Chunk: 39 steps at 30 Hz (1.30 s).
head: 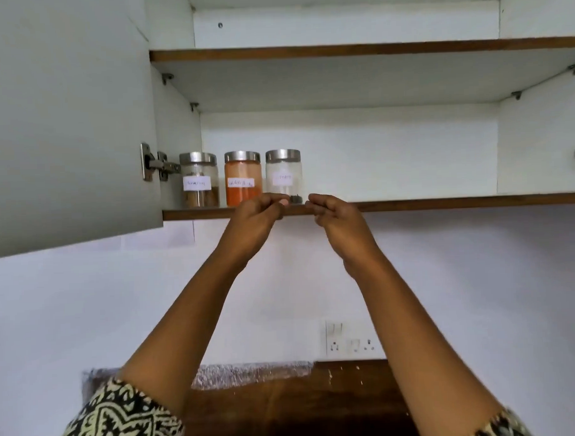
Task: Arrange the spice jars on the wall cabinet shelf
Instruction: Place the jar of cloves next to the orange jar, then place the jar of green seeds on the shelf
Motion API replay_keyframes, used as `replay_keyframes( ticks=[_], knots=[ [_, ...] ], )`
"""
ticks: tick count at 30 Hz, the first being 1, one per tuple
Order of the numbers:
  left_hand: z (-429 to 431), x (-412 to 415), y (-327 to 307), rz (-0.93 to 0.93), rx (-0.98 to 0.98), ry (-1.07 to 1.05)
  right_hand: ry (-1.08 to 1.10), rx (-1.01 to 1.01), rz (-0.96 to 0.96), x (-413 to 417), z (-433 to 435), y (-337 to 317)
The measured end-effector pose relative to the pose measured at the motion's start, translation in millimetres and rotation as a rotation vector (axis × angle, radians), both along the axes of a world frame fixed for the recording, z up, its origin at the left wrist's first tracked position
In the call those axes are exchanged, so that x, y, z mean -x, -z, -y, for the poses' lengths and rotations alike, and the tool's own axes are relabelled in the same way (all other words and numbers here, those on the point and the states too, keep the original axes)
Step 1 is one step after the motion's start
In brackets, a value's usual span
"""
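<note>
Three glass spice jars with steel lids stand in a row at the left end of the lower cabinet shelf [442, 203]. The left jar [199, 180] holds brown pieces, the middle jar [243, 178] orange powder, the right jar [283, 175] white contents with something dark at the bottom. Each carries a white label. My left hand [258, 219] is raised just below the shelf edge, in front of the middle and right jars, fingers curled and holding nothing. My right hand [336, 221] is beside it to the right, fingers curled, also without a jar.
The cabinet door [67, 121] hangs open at the left on its hinge [158, 163]. An upper shelf [339, 49] runs above. To the right of the jars the lower shelf is bare. Below are a white wall, a switch and socket plate [350, 338], and a dark wooden counter [302, 409].
</note>
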<state>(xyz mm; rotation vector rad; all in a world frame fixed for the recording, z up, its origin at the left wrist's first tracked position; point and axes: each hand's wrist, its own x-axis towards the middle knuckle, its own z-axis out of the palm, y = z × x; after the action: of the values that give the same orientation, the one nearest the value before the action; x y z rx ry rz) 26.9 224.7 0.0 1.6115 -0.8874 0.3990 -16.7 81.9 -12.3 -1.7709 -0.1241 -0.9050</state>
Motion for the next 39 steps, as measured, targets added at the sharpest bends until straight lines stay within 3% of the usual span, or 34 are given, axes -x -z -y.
replay_keyframes(
  ticks=[5, 9, 14, 17, 23, 27, 33, 39],
  knots=[
    [-12.2, 32.8, 84.5, -0.066, 0.106, 0.075, -0.012, -0.12, 0.027, 50.1, -22.7, 94.6],
    [-12.0, 35.2, 188.5, -0.25, 0.05, 0.078, -0.036, -0.094, -0.2, 71.4, -21.5, 189.0],
    [-8.6, 25.4, 324.9, -0.477, -0.252, 0.027, -0.036, 0.116, -0.659, 70.8, -4.2, 312.7],
    [-0.4, 24.1, 380.3, -0.511, -0.467, -0.002, 0.023, 0.264, -0.84, 62.4, -0.4, 364.3],
    [22.5, 18.7, 431.9, -0.464, -0.926, -0.065, 0.143, 0.68, -1.065, 40.5, 5.8, 415.1],
    [36.2, 15.7, 448.0, -0.502, -1.08, 0.035, 0.08, 0.657, -1.216, 28.1, 11.4, 433.5],
    [29.3, 15.9, 446.5, -0.445, -0.917, -0.02, 0.041, 0.6, -1.076, 36.0, 18.2, 414.5],
    [7.5, 18.3, 362.0, -0.463, -0.502, 0.078, -0.092, 0.493, -0.847, 57.6, 30.4, 306.8]
  ],
)
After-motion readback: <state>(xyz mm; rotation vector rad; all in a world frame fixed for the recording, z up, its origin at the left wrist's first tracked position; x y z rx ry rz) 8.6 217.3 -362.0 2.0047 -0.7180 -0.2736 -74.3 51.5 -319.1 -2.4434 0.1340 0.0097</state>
